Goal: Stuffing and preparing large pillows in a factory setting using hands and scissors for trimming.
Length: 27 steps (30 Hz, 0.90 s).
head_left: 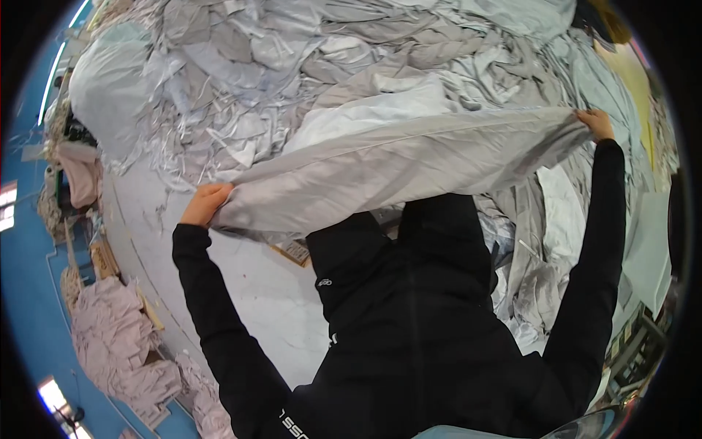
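A long light-grey piece of cloth (380, 164) is stretched between my two hands, in front of my legs. My left hand (208, 203) is closed on its left end, and my right hand (597, 125) grips the other end, farther out and higher in the picture. The cloth sags a little along its lower edge and shows soft creases. Just beyond it lies a whiter piece of fabric (380, 110), partly covered by the cloth. Both arms are spread wide, in black sleeves.
A large heap of grey and pale-blue fabric (248, 58) fills the far side. More crumpled cloth (537, 256) lies by my right leg. A pile of pinkish fabric (117, 344) stands at the left, near a blue wall (36, 293). Pale floor (270, 314) shows left of my legs.
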{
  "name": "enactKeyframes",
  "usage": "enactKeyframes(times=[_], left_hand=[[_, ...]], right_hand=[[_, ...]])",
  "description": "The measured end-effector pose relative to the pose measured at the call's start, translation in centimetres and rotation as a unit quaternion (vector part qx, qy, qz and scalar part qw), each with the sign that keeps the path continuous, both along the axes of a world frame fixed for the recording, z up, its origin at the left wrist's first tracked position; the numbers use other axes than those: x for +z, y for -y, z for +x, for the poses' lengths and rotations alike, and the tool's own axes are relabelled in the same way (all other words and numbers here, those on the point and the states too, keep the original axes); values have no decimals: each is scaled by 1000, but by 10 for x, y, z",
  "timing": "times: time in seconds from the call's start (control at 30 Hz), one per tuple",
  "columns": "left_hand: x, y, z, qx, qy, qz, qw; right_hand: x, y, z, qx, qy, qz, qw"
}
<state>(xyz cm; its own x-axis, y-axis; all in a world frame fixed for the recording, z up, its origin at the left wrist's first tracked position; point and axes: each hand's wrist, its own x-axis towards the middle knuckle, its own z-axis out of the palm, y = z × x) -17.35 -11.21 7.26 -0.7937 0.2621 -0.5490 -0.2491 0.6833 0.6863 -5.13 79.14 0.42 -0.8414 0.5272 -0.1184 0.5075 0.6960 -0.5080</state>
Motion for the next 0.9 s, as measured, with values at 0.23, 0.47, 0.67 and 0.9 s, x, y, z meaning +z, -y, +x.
enactKeyframes(times=[0.23, 0.47, 0.67, 0.9], left_hand=[[0, -18, -9, -11, 14, -7, 1000], [0, -17, -15, -7, 41, 47, 998], [-15, -16, -30, -111, -153, -29, 982], [-7, -5, -30, -48, -153, -53, 986]], right_hand=[[-48, -72, -2, -17, -4, -52, 998], [-83, -103, -6, -28, 12, -104, 994], [-62, -91, 6, 109, 109, 215, 964], [-8, 12, -6, -11, 47, 45, 998]])
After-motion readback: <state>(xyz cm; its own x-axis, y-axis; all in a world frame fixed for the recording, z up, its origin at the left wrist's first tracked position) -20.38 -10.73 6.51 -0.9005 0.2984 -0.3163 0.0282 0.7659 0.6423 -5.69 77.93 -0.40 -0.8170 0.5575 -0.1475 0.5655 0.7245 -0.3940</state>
